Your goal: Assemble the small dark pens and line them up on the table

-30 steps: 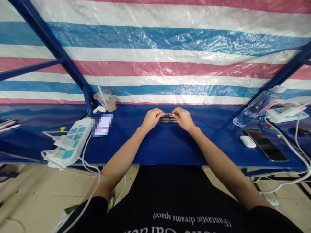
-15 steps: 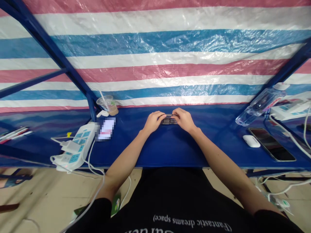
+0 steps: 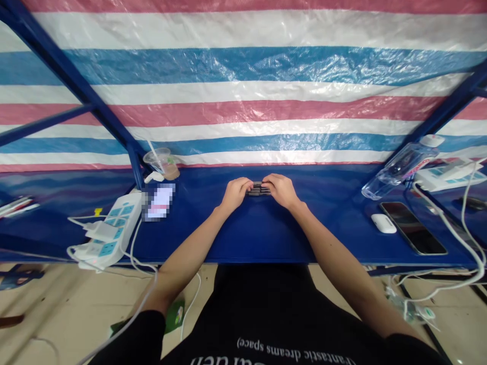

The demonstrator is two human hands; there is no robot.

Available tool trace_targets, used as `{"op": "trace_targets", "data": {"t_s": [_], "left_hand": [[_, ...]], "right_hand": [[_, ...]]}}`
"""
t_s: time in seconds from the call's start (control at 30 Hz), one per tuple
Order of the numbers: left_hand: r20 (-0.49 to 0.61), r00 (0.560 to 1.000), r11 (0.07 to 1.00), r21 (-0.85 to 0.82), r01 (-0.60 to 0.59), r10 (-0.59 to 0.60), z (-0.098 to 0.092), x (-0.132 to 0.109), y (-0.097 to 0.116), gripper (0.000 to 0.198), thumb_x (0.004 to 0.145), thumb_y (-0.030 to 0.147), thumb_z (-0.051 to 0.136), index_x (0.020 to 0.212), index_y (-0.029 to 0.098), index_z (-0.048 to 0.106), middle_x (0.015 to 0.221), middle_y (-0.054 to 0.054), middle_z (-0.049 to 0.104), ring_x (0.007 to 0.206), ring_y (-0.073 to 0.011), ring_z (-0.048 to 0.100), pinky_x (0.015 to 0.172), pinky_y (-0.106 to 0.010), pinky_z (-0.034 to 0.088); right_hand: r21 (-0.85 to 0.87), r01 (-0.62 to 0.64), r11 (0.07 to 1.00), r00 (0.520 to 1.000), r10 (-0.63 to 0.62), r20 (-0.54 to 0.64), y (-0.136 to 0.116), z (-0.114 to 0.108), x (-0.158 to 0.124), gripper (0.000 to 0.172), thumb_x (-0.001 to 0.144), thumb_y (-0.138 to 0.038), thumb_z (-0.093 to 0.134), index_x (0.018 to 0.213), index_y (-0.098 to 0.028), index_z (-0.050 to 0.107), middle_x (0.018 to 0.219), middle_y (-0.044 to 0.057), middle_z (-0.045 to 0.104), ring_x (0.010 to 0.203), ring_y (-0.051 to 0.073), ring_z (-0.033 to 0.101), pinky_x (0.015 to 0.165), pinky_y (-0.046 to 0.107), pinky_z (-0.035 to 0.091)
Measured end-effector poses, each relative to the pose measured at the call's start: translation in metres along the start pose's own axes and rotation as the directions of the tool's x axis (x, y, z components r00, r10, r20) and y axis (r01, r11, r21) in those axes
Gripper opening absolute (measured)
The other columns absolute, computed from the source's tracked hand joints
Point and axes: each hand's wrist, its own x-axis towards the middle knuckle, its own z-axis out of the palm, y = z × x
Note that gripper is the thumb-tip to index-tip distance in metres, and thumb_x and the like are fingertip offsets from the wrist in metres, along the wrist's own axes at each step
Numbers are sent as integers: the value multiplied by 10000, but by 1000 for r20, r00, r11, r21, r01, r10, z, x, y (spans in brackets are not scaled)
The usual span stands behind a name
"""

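Note:
Several thin, dark, pen-like sticks (image 3: 259, 189) lie side by side on the blue tabletop (image 3: 262, 233), their ends pointing left and right. My left hand (image 3: 237, 192) is closed on their left ends, with thumb and fingers curled round. At the opposite ends, my right hand (image 3: 281, 189) grips the same bunch, fingers bent over the top. Only the middle of the sticks shows between my hands; the ends are hidden under my fingers.
To the left are a white power strip (image 3: 114, 230), a lit phone (image 3: 159, 202) and a plastic cup (image 3: 163, 163) with a straw. On the right stand a leaning water bottle (image 3: 403, 167), a white earbud case (image 3: 383, 223) and a dark phone (image 3: 414, 228). Blue frame bars rise both sides.
The view has shifted slightly, so the table's things appear farther left. My fingers have shifted a little on the dark sticks, and both hands still hold them.

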Motion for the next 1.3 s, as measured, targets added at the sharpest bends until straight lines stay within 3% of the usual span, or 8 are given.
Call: {"op": "trace_targets", "data": {"t_s": [0.33,0.5,0.67,0.83,0.93,1.13,1.3], "left_hand": [[26,1000,996,88,-9,7,-6,-5,2,384,1097,404,434,899,210,700,879,-44,741,846,-197,663,848,-334,475],[60,995,994,80,77,-82,-16,-9,8,427,1106,399,395,789,192,591,694,-6,605,631,-147,555,655,-289,411],[37,993,991,73,112,-114,-17,-13,5,460,1107,387,396,695,193,464,602,25,497,535,-115,461,588,-268,349],[70,995,996,56,66,-70,-17,-10,4,394,1111,344,400,809,188,598,663,9,609,565,-122,556,602,-253,410],[58,998,999,36,6,-8,-18,-9,3,295,1098,328,473,954,192,691,730,-6,678,626,-134,624,657,-252,469],[-52,996,997,-5,-78,77,-16,-17,-1,218,1074,280,553,970,200,727,734,-10,716,664,-149,664,696,-274,509],[48,997,998,13,-59,58,-16,-20,-2,277,1090,294,514,935,193,721,786,-22,744,691,-151,691,696,-275,514]], "right_hand": [[-29,16,999,999,-17,-35,-5,1,-6,252,1078,-395,554,1005,-253,750,952,79,768,877,256,670,811,401,431],[-13,5,1000,998,-5,-60,-18,9,-5,251,1094,-338,526,1030,-232,745,967,76,769,884,238,666,802,387,444],[-6,18,1000,994,-18,-107,-30,11,-3,211,1089,-236,530,1114,-209,738,996,72,781,907,216,655,846,377,444],[33,-11,999,986,16,-164,-27,9,-2,174,1078,-221,558,1106,-219,730,1010,55,796,909,214,679,880,386,450],[18,-43,999,992,44,-116,-25,3,-1,196,1080,-249,561,1019,-223,745,957,52,796,851,203,678,833,366,447],[-38,-18,999,1000,17,-17,-28,-6,-2,233,1086,-284,555,1007,-215,762,923,63,795,789,188,671,774,342,414],[2,-65,998,998,65,-21,-25,-1,-7,274,1083,-336,564,955,-220,776,879,55,788,747,181,665,738,335,416]]}}
